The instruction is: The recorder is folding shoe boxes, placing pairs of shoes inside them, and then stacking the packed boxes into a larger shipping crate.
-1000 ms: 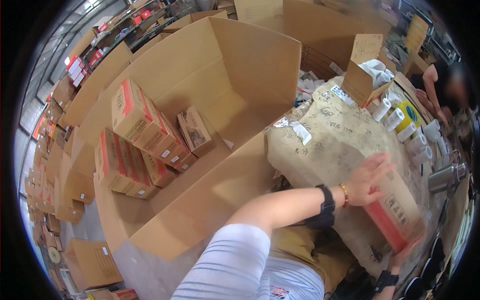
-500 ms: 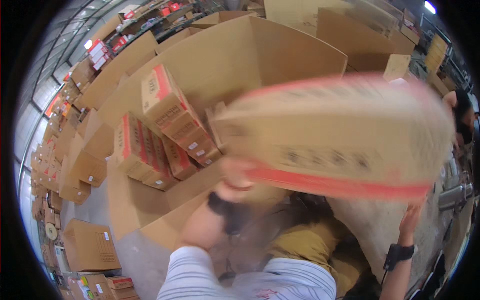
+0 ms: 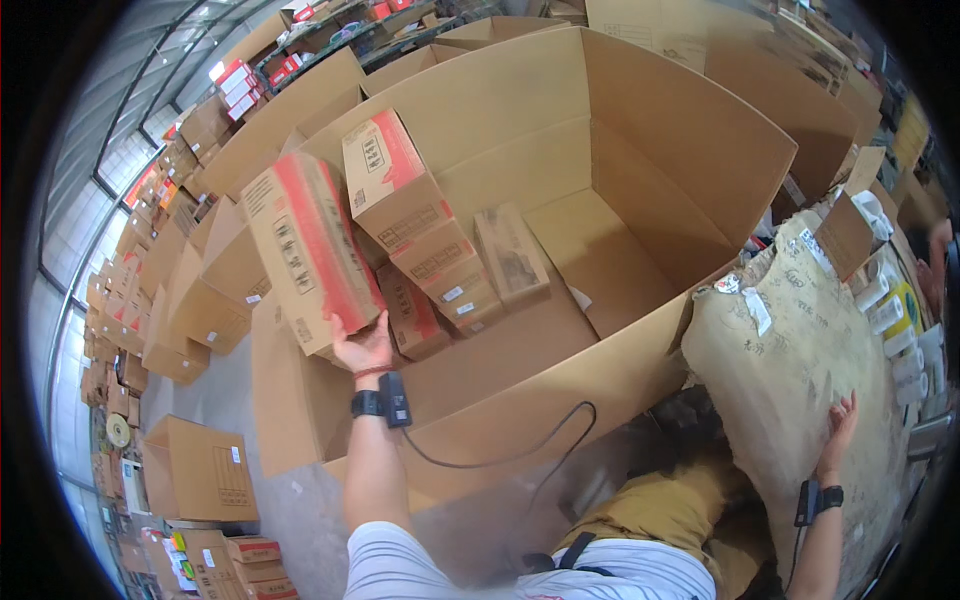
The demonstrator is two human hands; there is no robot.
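My left hand [image 3: 362, 345] grips the near lower corner of a long cardboard box [image 3: 310, 250] with a red band. The box rests at a slant over other boxes at the left side of a big open carton [image 3: 690, 150]. Beside it stands a stack of similar red-banded boxes [image 3: 395, 180], and a smaller brown box [image 3: 510, 250] leans next to that stack. My right hand [image 3: 845, 420] is open and holds nothing, its fingers apart over a worn, stained tabletop [image 3: 770, 370].
A cable [image 3: 500, 462] hangs from my left wrist device across the carton's near wall. White rolls or bottles [image 3: 885, 315] stand along the table's far right edge. Open cartons [image 3: 205, 465] and stacked boxes line the left. A person's arm [image 3: 935, 260] shows at the far right.
The red-banded box has swung from in front of me on the right to the left side of the big carton. My right hand has come off it; my left hand is still on it.
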